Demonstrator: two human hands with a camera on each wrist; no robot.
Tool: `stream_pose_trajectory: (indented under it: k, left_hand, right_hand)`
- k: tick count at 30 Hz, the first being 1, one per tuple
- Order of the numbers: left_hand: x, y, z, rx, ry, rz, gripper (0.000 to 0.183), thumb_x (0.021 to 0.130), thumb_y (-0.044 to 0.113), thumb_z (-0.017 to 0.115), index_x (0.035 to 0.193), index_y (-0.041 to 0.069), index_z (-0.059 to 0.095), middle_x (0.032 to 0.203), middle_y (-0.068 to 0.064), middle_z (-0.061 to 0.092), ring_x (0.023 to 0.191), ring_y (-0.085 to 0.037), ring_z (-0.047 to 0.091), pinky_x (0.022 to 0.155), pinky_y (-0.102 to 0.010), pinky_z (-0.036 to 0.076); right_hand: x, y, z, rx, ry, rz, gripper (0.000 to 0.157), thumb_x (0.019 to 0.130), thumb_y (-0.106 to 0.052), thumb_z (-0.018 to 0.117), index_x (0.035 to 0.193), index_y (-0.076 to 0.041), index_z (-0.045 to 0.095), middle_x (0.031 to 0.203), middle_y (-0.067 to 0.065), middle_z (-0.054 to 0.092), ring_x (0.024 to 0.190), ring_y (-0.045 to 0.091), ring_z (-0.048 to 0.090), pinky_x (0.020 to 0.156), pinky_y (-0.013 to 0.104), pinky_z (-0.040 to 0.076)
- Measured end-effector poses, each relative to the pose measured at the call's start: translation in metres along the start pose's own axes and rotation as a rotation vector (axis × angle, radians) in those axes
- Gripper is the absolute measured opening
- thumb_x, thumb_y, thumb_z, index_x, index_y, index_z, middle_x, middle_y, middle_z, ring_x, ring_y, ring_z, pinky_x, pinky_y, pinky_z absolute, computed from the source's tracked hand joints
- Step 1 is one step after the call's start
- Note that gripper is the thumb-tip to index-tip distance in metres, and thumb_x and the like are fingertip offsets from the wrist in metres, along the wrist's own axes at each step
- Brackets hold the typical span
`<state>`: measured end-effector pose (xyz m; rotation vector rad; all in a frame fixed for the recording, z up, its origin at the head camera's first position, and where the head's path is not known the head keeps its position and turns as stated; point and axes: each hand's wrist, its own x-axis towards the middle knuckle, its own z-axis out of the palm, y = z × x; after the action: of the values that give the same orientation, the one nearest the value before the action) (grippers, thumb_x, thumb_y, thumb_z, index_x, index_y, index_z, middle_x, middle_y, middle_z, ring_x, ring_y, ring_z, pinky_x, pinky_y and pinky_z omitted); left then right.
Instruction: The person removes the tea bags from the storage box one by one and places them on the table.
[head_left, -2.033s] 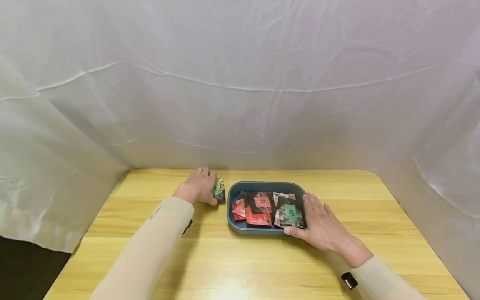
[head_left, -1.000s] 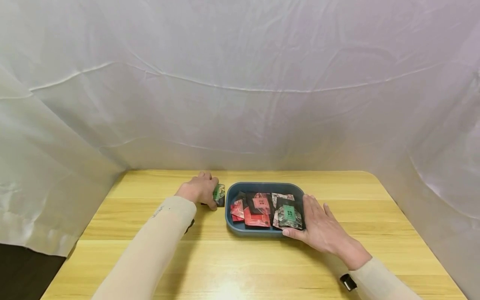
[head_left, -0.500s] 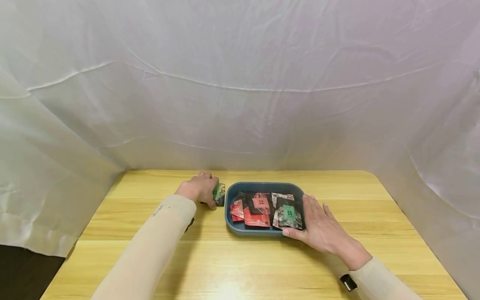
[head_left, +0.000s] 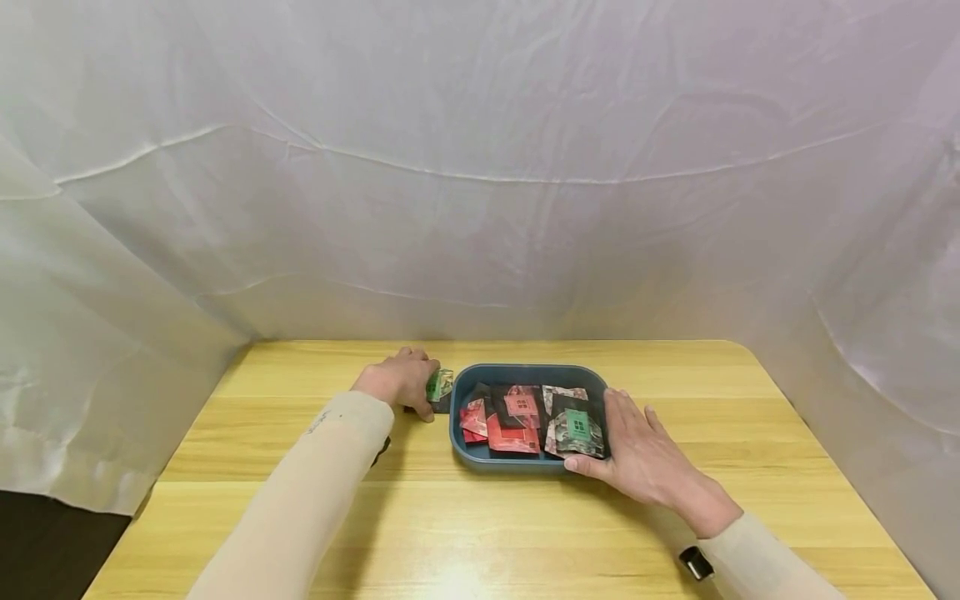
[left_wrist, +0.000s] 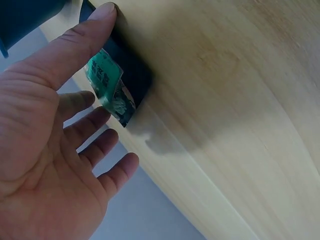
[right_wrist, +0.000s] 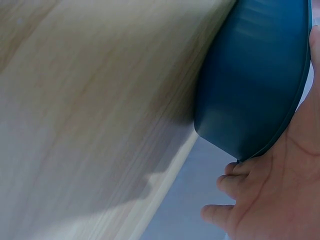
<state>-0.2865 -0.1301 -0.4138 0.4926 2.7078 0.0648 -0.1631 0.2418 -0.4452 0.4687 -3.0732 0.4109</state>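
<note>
The left hand [left_wrist: 40,137] has its thumb across a green-labelled packet [left_wrist: 112,77].

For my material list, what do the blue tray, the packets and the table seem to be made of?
Blue tray: probably satin plastic; smooth wall, soft highlights.
Packets: thin, flat, printed, perhaps plastic film or foil; finish unclear.
Table: wood or wood-look laminate, by its grain; semi-gloss, reflecting light.

dark blue, rounded rectangular tub [head_left: 517,466], a loose green-labelled black sachet [head_left: 440,385] just beside it

the tub sits upright; overlapping red-and-black sachets [head_left: 514,437] lie in its left and middle, a black, floral-printed sachet with a green label [head_left: 577,426] topmost at its right. the loose one lies left of the tub, partly hidden from view.
</note>
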Motion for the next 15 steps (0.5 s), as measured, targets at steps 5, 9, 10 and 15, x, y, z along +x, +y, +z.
stream_pose_trajectory:
  k: [5, 9, 10, 15]
  left_hand:
    - [-0.002, -0.006, -0.002, -0.040, 0.009, -0.009, 0.095, 0.083, 0.040, 0.091, 0.161, 0.014, 0.044, 0.161, -0.014, 0.046, 0.145, -0.036, 0.041, 0.114, -0.060, 0.046]
    - [-0.004, -0.009, -0.005, -0.079, 0.028, -0.003, 0.094, 0.086, 0.040, 0.088, 0.164, 0.016, 0.040, 0.164, -0.016, 0.042, 0.152, -0.040, 0.034, 0.117, -0.064, 0.040]
    - [-0.004, -0.009, -0.006, -0.088, 0.036, 0.004, 0.094, 0.087, 0.039, 0.088, 0.164, 0.016, 0.039, 0.165, -0.017, 0.040, 0.154, -0.042, 0.032, 0.119, -0.065, 0.038]
    - [-0.007, -0.007, -0.010, -0.110, 0.116, 0.075, 0.082, 0.093, 0.037, 0.081, 0.162, 0.013, 0.043, 0.168, -0.020, 0.036, 0.158, -0.046, 0.025, 0.126, -0.065, 0.024]
  right_hand:
    - [0.002, -0.002, 0.001, 0.001, -0.003, 0.007, 0.128, 0.089, -0.083, 0.058, 0.163, 0.012, 0.015, 0.168, 0.036, 0.022, 0.155, 0.054, 0.026, 0.122, 0.074, 0.020]
    - [0.003, -0.003, 0.001, -0.001, -0.005, 0.021, 0.129, 0.088, -0.083, 0.058, 0.162, 0.013, 0.014, 0.168, 0.036, 0.021, 0.155, 0.054, 0.025, 0.123, 0.074, 0.018]
    - [0.003, -0.004, 0.001, -0.001, -0.005, 0.027, 0.130, 0.088, -0.084, 0.058, 0.162, 0.014, 0.014, 0.168, 0.036, 0.021, 0.155, 0.054, 0.024, 0.123, 0.074, 0.017]
    - [0.003, -0.005, 0.000, -0.013, 0.004, 0.035, 0.132, 0.086, -0.087, 0.056, 0.161, 0.015, 0.017, 0.167, 0.037, 0.023, 0.154, 0.055, 0.026, 0.123, 0.073, 0.018]
